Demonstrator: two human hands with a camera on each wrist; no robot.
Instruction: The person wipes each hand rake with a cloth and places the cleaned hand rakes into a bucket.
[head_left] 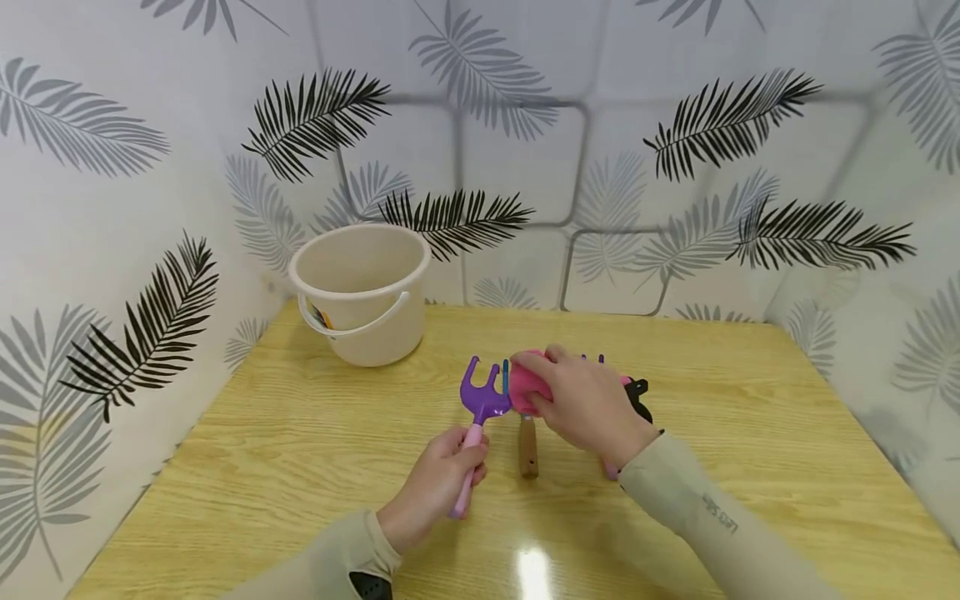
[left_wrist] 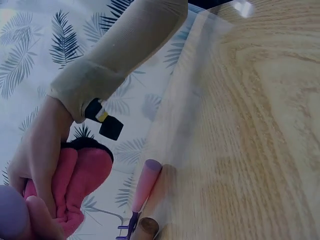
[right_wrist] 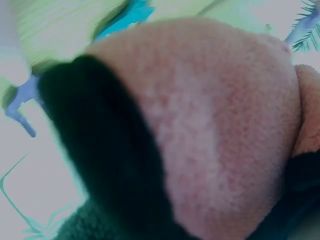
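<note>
In the head view my left hand (head_left: 435, 479) grips the pink handle of a purple garden hand fork (head_left: 486, 403), its prongs pointing away from me. My right hand (head_left: 588, 404) holds a bunched, fluffy pink cloth (head_left: 528, 387) against the right side of the fork's head. Black trim (right_wrist: 105, 145) edges the cloth in the right wrist view, where the cloth fills most of the picture. From the left wrist, the right hand's fingers (left_wrist: 42, 165) show curled into the pink folds. The lilac handle end (left_wrist: 11, 212) of the held fork appears at that view's lower left.
A wooden-handled tool (head_left: 528, 450) with a blue prong (head_left: 506, 377) lies between the hands. Another purple-pronged tool with a pink handle (head_left: 611, 471) lies partly hidden under my right hand. A cream bucket (head_left: 378, 329) stands at the back left, before a leaf-patterned wall.
</note>
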